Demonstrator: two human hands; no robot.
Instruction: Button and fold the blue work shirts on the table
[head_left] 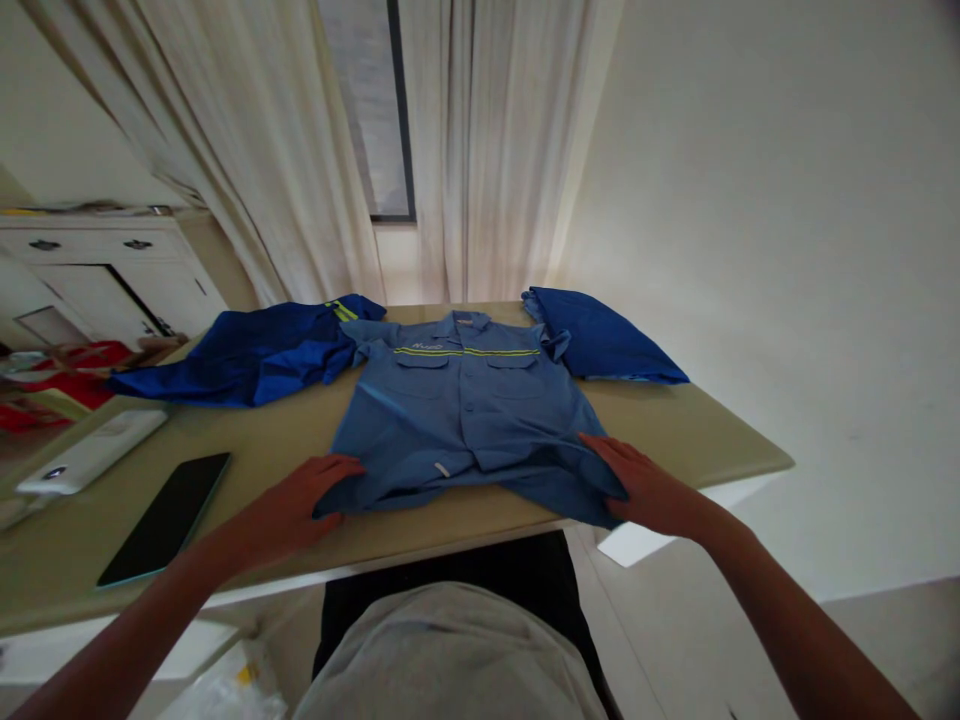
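Note:
A blue work shirt [465, 410] with a yellow reflective chest stripe lies face up on the beige table [675, 430], collar away from me. My left hand [300, 500] rests at the shirt's lower left hem corner, fingers closed over the edge of the fabric. My right hand [645, 485] lies on the lower right hem corner, fingers stretched flat on the cloth near the table's front edge.
A darker blue garment [247, 355] is heaped at the back left, a folded blue one [600, 340] at the back right. A dark phone [169, 515] and a white remote-like device [94, 450] lie at the left. Curtains, a white cabinet [112, 270] stand behind.

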